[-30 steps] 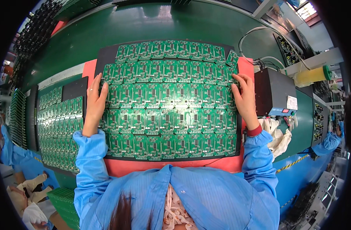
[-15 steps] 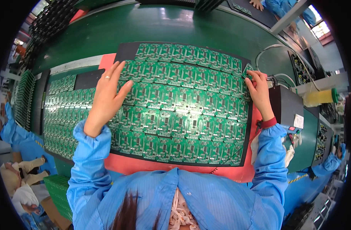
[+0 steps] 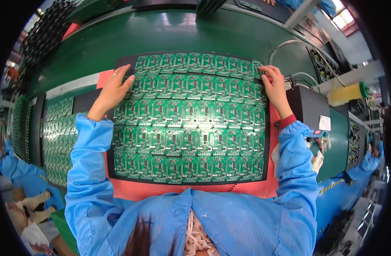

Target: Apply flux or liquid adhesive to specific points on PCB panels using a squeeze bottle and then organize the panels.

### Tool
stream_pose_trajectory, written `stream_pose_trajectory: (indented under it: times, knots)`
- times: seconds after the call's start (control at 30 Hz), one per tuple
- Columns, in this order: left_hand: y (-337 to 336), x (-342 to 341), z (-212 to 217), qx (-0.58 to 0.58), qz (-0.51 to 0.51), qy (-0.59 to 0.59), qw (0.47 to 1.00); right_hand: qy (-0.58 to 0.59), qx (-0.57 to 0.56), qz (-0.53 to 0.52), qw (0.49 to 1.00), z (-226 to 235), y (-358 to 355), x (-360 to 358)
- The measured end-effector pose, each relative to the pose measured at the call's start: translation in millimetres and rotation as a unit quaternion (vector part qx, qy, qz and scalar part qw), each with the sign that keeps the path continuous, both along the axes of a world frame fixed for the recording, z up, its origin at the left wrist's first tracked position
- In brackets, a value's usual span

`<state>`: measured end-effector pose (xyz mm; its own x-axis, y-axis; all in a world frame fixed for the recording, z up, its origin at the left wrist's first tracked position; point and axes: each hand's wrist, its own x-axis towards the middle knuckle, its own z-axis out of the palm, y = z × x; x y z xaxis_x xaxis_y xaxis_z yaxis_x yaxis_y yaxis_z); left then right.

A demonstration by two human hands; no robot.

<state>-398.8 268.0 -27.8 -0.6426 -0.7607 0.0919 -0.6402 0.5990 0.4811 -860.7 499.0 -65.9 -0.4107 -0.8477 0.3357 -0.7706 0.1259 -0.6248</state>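
Left hand (image 3: 114, 90): ours is loose and holds nothing, fingers at the panel's upper left edge.
Right hand (image 3: 275, 87): we bend its fingers at the top-right board (image 3: 258, 67); whether they pinch it, we cannot tell.
Green circuit boards (image 3: 191, 112): five rows between our hands, on a black panel (image 3: 126, 59).
Red mat (image 3: 138, 190): under the panel, on our green surface (image 3: 161, 37).

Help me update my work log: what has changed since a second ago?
The right hand moved away from the body, to the far-right circuit board, askew before, now straighter in its row. The left hand also shifted away, toward the black mat's far-left corner. The other boards kept their rows.
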Motion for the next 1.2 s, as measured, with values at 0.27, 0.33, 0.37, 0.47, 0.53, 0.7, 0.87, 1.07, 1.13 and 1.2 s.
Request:
stream_pose_trajectory:
  times: [0.27,0.33,0.37,0.47,0.53,0.7,0.87,1.07,1.13,1.2]
  knots:
    - [-21,-16,-15,0.029,0.004,0.002,1.000,0.022,-0.021,-0.014,0.999,-5,8,-4]
    - [-19,-17,-12,0.034,-0.001,0.003,0.999,0.031,-0.006,-0.020,0.999,-5,11,-4]
    - [-19,-16,-13,0.034,0.000,0.004,0.999,0.031,-0.006,-0.019,0.999,-4,11,-4]
    - [-19,-14,-14,0.027,-0.004,0.001,1.000,0.036,-0.015,-0.009,0.999,-5,12,-1]
    - [-18,-11,-14,0.023,0.000,-0.002,1.000,0.036,-0.020,-0.001,0.999,-6,11,1]
    - [-16,-22,-13,0.033,0.007,0.021,0.999,-0.024,-0.002,-0.017,1.000,-4,11,2]
    - [-12,-26,-9,0.047,0.000,0.010,0.999,-0.023,0.044,-0.008,0.999,7,8,8]
    - [-13,-67,-1,-0.132,-0.087,-0.017,0.987,0.173,0.023,0.003,0.985,30,3,30]
    - [-13,-95,-5,-0.138,-0.121,0.004,0.983,0.188,0.008,0.076,0.979,42,-11,50]
    - [-16,-127,-17,-0.139,-0.167,0.020,0.976,0.199,-0.001,0.110,0.974,45,-25,61]
